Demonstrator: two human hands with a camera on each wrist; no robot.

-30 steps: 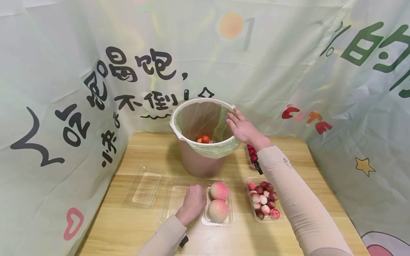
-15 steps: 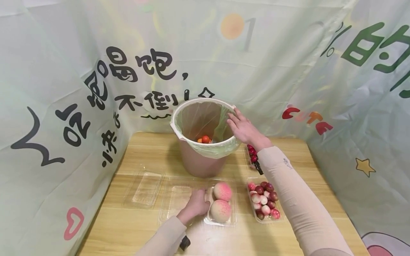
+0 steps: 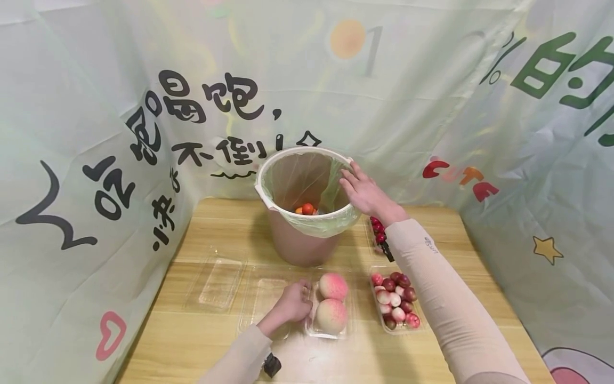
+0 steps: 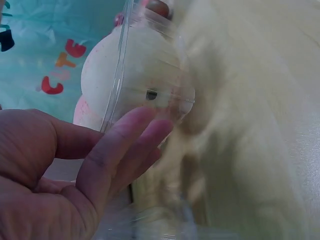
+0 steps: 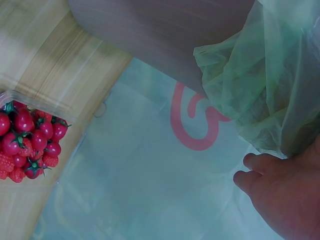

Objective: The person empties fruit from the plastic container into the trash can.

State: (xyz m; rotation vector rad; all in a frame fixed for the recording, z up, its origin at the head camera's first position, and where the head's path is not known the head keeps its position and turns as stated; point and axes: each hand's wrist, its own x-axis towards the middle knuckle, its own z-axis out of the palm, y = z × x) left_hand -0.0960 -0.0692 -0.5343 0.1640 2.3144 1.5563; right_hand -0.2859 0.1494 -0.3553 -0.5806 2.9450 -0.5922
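Note:
My left hand (image 3: 293, 303) pinches the left rim of a clear plastic tray (image 3: 310, 329) that holds two pink peaches (image 3: 332, 301). In the left wrist view my fingers (image 4: 131, 141) lie against the tray's clear wall, with a peach (image 4: 135, 75) just behind it. My right hand (image 3: 363, 191) rests with straight fingers on the right rim of a pink bin (image 3: 297, 242) lined with a green bag (image 5: 260, 85). A few cherry tomatoes (image 3: 307, 209) lie at the bin's bottom.
A tray of small red and white fruits (image 3: 395, 301) sits right of the peaches. A tray of cherry tomatoes (image 5: 30, 140) stands behind my right forearm. Two empty clear trays (image 3: 218, 282) lie at the left. Printed cloth walls enclose the wooden table (image 3: 201, 346).
My left hand has slid from beside the peach tray onto its left rim and taken hold, and the tray has shifted slightly. The right hand has stayed on the bin rim.

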